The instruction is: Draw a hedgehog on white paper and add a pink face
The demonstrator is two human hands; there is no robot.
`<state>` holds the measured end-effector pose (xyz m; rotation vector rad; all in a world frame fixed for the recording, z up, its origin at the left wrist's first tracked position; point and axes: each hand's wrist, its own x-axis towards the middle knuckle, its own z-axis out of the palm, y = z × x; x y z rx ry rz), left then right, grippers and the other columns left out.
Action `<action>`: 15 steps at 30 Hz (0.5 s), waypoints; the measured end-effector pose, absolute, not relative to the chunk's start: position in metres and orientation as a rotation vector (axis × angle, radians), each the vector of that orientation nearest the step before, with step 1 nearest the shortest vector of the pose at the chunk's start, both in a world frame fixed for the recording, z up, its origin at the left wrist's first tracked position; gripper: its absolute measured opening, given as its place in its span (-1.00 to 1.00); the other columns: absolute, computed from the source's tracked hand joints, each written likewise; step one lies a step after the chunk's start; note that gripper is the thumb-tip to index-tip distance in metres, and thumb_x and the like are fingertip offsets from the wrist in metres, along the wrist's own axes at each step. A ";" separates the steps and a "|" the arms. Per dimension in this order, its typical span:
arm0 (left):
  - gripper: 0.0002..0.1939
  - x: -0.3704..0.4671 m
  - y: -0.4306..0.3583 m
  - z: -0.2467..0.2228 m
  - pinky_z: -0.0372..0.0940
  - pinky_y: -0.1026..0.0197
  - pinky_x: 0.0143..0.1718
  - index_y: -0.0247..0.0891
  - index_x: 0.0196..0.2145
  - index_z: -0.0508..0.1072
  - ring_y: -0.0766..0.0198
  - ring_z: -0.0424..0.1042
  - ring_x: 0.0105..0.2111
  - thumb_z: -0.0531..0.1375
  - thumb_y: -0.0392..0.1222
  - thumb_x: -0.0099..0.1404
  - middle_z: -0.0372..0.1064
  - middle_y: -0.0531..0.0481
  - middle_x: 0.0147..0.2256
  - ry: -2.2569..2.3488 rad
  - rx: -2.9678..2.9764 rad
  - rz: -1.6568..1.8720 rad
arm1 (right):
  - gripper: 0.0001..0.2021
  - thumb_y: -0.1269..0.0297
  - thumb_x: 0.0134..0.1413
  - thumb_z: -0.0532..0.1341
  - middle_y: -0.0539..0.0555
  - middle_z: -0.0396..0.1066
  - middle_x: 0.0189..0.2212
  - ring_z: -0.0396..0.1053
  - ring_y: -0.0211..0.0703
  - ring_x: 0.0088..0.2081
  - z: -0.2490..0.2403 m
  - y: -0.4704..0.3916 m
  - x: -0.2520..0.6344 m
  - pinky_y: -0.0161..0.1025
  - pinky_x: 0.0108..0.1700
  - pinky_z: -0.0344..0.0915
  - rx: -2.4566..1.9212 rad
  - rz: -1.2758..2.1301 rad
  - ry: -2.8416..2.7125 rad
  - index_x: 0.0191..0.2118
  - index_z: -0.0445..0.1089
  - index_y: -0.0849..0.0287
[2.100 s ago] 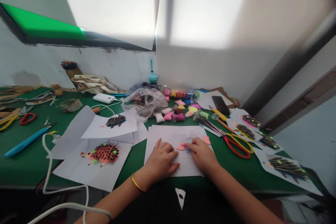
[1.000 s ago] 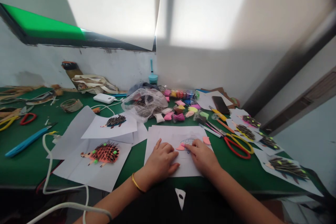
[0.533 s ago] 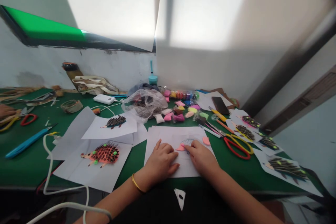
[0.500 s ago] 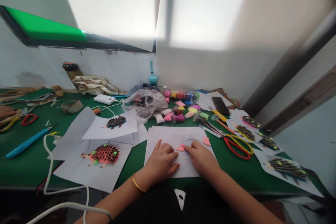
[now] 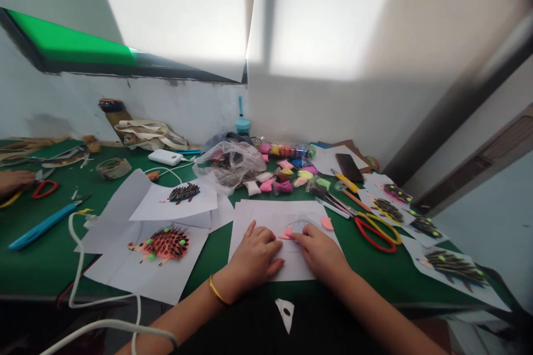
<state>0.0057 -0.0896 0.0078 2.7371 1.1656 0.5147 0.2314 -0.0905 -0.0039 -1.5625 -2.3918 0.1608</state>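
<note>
A sheet of white paper (image 5: 258, 212) lies in front of me with a printed hedgehog outline (image 5: 300, 226), its body dotted. On the outline's head end is a small piece of pink modelling clay (image 5: 287, 231). My right hand (image 5: 322, 252) is mostly closed above the drawing, a fingertip pressing against this clay. My left hand (image 5: 257, 252) rests on the left part of the sheet, fingers loosely spread, holding nothing. Another pink clay lump (image 5: 327, 223) sits at the sheet's upper right edge. My right palm and some curled fingers are hidden.
Finished hedgehog pictures lie left (image 5: 160, 244) and right (image 5: 453, 269). Behind the sheet are clay packets (image 5: 283, 186) and a plastic bag (image 5: 229, 163). Scissors (image 5: 377, 233), a phone (image 5: 350, 167) and a blue craft knife (image 5: 44, 226) lie around. Another person's hand (image 5: 15, 182) is at far left.
My right fingertip has shifted slightly on the pink clay, which looks a little narrower. My left hand stays in place. The other person's hand at far left has moved slightly.
</note>
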 end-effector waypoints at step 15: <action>-0.69 0.006 -0.090 0.010 -0.15 -0.28 0.27 -0.10 -0.08 0.43 0.07 0.29 -0.05 0.26 -0.04 0.22 0.34 -0.03 -0.13 1.179 2.735 0.472 | -0.74 0.47 0.20 0.19 -0.01 0.50 -0.24 0.31 -0.17 -0.16 0.013 -0.073 0.221 -0.09 0.01 -0.09 -1.481 -0.079 -2.329 -0.19 0.52 -0.08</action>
